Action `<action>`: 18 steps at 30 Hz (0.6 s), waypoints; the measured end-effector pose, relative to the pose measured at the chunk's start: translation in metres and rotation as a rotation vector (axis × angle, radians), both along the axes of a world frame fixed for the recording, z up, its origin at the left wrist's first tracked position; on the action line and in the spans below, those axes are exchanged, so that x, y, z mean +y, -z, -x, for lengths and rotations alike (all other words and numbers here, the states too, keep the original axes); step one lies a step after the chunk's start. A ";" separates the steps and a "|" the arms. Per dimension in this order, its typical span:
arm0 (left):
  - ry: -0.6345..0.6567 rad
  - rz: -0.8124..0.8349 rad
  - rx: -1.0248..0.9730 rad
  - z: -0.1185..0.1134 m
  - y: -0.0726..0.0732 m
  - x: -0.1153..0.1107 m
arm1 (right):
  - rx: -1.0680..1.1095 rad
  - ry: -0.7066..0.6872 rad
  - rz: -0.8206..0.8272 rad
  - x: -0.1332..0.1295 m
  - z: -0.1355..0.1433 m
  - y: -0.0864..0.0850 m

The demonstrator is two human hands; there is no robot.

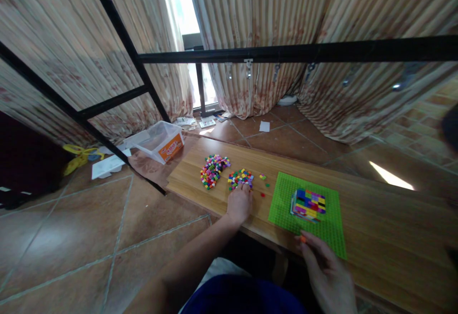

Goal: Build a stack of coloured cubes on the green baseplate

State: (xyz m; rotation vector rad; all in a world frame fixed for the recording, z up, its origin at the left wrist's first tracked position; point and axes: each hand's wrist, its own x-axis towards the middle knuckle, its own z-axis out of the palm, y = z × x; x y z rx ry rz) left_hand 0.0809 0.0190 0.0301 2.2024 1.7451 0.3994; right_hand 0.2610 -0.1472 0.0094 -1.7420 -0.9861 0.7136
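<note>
On the wooden desk [390, 225], we have our right hand [303, 238] near the front edge of a green baseplate [281, 202], its grip pinched on a small orange brick [303, 240]. Just beyond it on the baseplate stands a stacked block [308, 203] with a patchwork top of blue, yellow, red, purple and black. Our left hand [244, 188] reaches to the near side of a smaller brick pile [240, 178], and we cannot tell whether its grip holds a piece. A larger brick pile [213, 171] lies to the left of that one, while a red brick [263, 194] sits loose between the smaller pile and the baseplate. Past the desk's left end we see a clear plastic box [150, 140] with an orange label [171, 148].
</note>
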 end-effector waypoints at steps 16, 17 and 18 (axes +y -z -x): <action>0.213 0.669 -0.980 -0.045 -0.029 -0.081 | 0.036 0.144 -0.165 0.022 0.014 -0.019; 0.184 0.740 -1.035 -0.048 -0.031 -0.083 | 0.010 0.146 -0.164 0.022 0.013 -0.019; 0.150 0.791 -1.077 -0.052 -0.033 -0.084 | -0.010 0.152 -0.167 0.021 0.013 -0.020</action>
